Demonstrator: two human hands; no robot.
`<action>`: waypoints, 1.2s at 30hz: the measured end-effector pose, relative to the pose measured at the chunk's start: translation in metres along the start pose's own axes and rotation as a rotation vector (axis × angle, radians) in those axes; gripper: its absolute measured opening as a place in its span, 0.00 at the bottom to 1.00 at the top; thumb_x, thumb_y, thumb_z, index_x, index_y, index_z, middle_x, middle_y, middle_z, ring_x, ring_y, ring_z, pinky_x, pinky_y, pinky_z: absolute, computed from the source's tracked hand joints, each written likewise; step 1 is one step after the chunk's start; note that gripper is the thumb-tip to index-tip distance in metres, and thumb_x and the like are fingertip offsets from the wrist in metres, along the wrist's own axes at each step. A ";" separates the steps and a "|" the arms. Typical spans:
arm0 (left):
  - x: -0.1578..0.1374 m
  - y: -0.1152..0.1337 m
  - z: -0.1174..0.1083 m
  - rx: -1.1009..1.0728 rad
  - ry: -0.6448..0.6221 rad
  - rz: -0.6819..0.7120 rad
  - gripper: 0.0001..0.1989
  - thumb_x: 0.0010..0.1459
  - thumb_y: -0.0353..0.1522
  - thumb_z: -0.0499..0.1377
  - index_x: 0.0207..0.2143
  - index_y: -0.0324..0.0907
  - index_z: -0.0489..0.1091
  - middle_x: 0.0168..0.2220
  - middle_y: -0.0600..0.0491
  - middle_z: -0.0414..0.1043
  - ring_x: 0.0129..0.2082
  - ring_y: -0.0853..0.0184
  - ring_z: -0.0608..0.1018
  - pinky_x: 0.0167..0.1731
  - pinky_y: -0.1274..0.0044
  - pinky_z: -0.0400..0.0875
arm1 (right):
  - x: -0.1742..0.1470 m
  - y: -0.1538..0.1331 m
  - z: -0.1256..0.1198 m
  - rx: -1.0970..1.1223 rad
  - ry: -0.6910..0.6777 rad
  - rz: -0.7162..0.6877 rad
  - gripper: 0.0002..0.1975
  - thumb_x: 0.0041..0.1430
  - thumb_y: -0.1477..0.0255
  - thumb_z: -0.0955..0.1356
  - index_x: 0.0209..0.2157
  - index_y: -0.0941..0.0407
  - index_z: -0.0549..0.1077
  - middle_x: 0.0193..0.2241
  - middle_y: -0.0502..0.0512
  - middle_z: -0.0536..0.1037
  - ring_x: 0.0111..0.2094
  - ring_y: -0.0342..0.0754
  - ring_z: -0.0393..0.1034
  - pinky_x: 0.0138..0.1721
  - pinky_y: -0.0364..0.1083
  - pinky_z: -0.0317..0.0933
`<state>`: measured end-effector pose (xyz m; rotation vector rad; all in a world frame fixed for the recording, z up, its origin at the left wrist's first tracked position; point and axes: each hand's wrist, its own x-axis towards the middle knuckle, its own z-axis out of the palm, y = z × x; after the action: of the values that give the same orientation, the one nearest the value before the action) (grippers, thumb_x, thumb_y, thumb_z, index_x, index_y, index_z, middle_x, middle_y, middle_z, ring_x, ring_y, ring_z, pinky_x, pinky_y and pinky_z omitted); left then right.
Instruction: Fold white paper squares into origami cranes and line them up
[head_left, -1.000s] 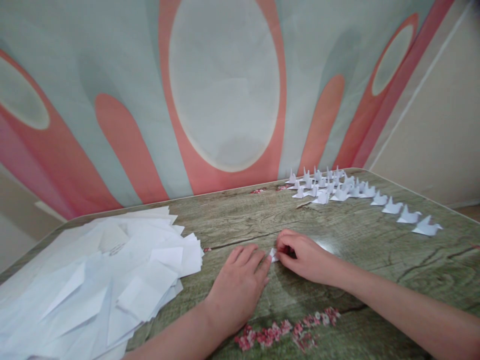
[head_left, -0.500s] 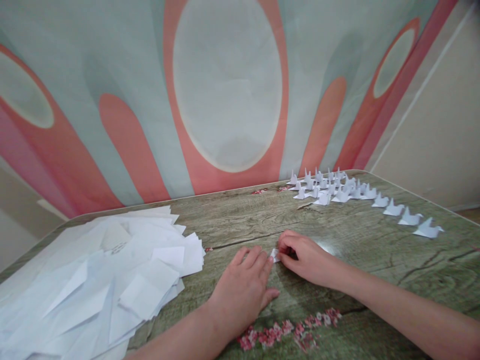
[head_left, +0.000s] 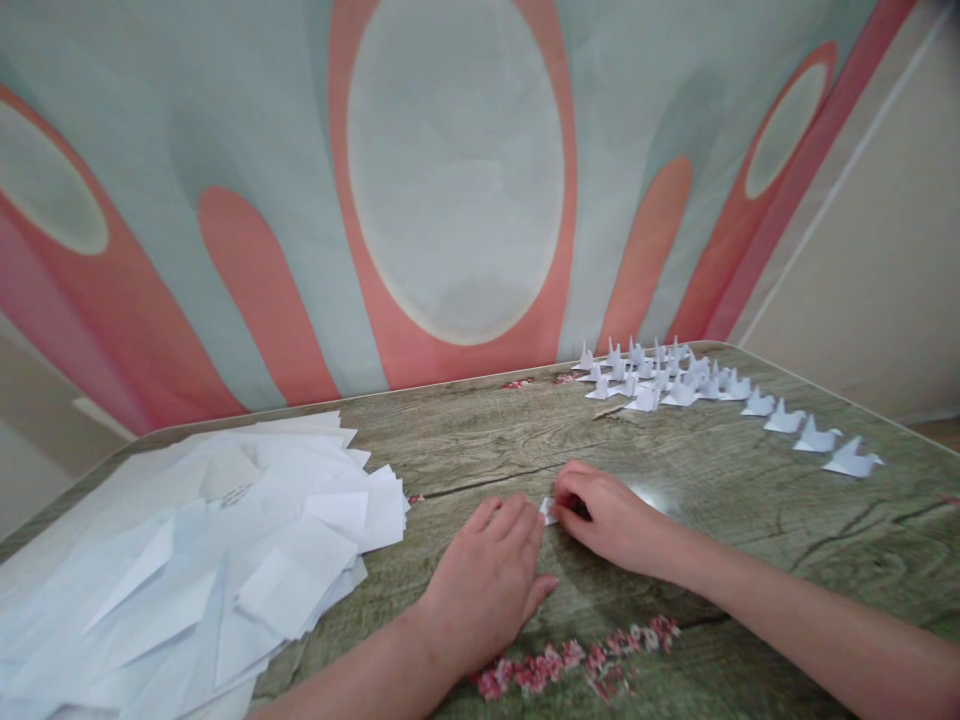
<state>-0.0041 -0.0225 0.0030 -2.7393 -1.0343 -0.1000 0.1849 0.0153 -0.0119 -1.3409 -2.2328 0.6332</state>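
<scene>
Paper (head_left: pixel 547 511) sits pinched in right hand (head_left: pixel 609 516) — left hand (head_left: pixel 487 585) touching it.

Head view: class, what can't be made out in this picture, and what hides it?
Head view, all items:
The small white paper: partly hidden by the right hand; full shape unclear.
The white sheets: overlapping, cut off by the left and bottom edges; number unclear.
The marks on one sheet: too small and blurred to read.
The far paper birds: small, overlapping; exact count unclear.

We can read no text; the small grey marks (head_left: pixel 238 493) on one off-white paper sheet (head_left: pixel 225 468) are too blurred.
</scene>
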 end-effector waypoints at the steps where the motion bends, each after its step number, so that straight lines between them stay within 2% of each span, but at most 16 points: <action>1: 0.000 0.000 0.000 -0.003 0.001 -0.001 0.24 0.61 0.43 0.44 0.52 0.37 0.61 0.52 0.48 0.64 0.54 0.60 0.62 0.54 0.68 0.50 | 0.000 0.000 0.000 0.002 0.001 -0.002 0.05 0.52 0.78 0.63 0.23 0.57 0.64 0.27 0.51 0.66 0.29 0.44 0.63 0.32 0.44 0.58; 14: 0.003 0.000 -0.004 -0.088 -0.043 -0.012 0.22 0.61 0.42 0.46 0.53 0.40 0.60 0.52 0.49 0.64 0.54 0.61 0.61 0.54 0.68 0.50 | 0.000 0.001 0.000 0.017 0.007 0.000 0.06 0.52 0.79 0.63 0.23 0.56 0.62 0.26 0.50 0.65 0.27 0.43 0.62 0.30 0.43 0.57; 23: 0.002 -0.001 -0.004 -0.107 -0.032 0.007 0.22 0.62 0.41 0.44 0.53 0.40 0.60 0.55 0.52 0.61 0.56 0.61 0.59 0.54 0.68 0.49 | -0.003 0.003 0.003 0.070 0.028 0.006 0.03 0.54 0.77 0.63 0.29 0.56 0.62 0.29 0.50 0.65 0.29 0.43 0.62 0.31 0.43 0.57; 31: 0.004 -0.002 -0.005 -0.093 -0.025 0.018 0.22 0.62 0.41 0.45 0.53 0.39 0.60 0.54 0.50 0.63 0.55 0.61 0.61 0.54 0.68 0.50 | -0.005 0.004 0.005 0.109 0.041 -0.015 0.06 0.53 0.81 0.62 0.29 0.56 0.63 0.30 0.50 0.65 0.30 0.43 0.62 0.32 0.43 0.57; 36: 0.005 -0.002 -0.007 -0.102 -0.044 0.029 0.21 0.62 0.40 0.45 0.52 0.37 0.61 0.53 0.50 0.64 0.54 0.60 0.61 0.53 0.69 0.50 | -0.005 0.011 -0.003 0.205 0.034 0.051 0.05 0.55 0.79 0.61 0.32 0.56 0.63 0.27 0.49 0.66 0.29 0.43 0.62 0.32 0.44 0.58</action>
<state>-0.0014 -0.0198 0.0107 -2.8594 -1.0278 -0.0910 0.1962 0.0156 -0.0168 -1.2978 -2.0504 0.8273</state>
